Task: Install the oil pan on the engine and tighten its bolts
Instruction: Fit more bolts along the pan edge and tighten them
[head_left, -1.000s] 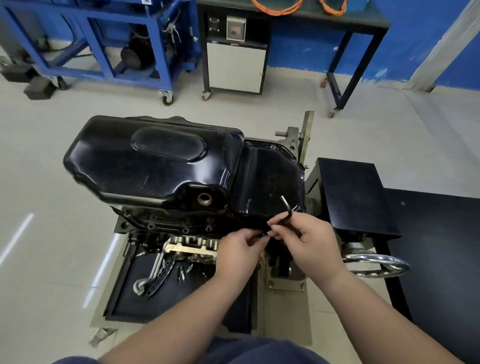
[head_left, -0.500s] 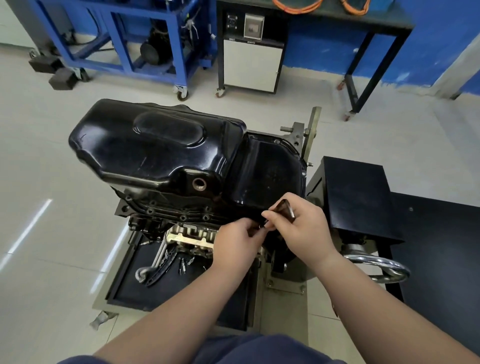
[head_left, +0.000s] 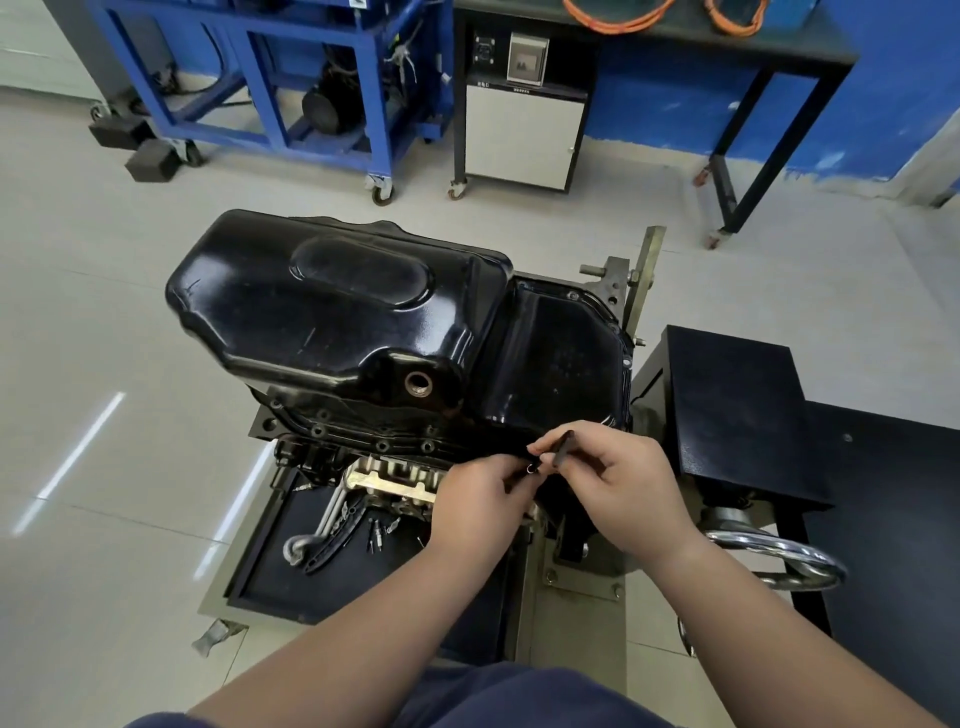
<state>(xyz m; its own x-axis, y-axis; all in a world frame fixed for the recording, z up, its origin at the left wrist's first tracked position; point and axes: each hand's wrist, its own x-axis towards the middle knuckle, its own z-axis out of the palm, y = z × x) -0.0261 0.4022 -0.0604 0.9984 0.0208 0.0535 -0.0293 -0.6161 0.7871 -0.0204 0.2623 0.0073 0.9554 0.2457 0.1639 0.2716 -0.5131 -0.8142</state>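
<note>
The pan (head_left: 337, 306) sits on the upturned engine (head_left: 395, 475) in the middle of the view, and your hands meet at its 5 o'clock edge. Your right hand (head_left: 618, 488) pinches the key (head_left: 563, 447) between thumb and forefinger, with the other fingers curled. Your left hand (head_left: 478, 499) pinches something small at the key's tip, most likely a bolt (head_left: 530, 467).

Both holds are fingertip-light, so the bolt may slip and drop toward 6 o'clock. It could land in the tray (head_left: 260, 582) among the loose parts lying there, or go down into the engine where you cannot reach it. If you start it on the key at a tilt, it may cross-thread.

I cannot tell whether the holes along the flange (head_left: 382, 446) at 7 o'clock hold bolts. If they are empty, a hard pull at this one corner may skew the pan off its holes.
</note>
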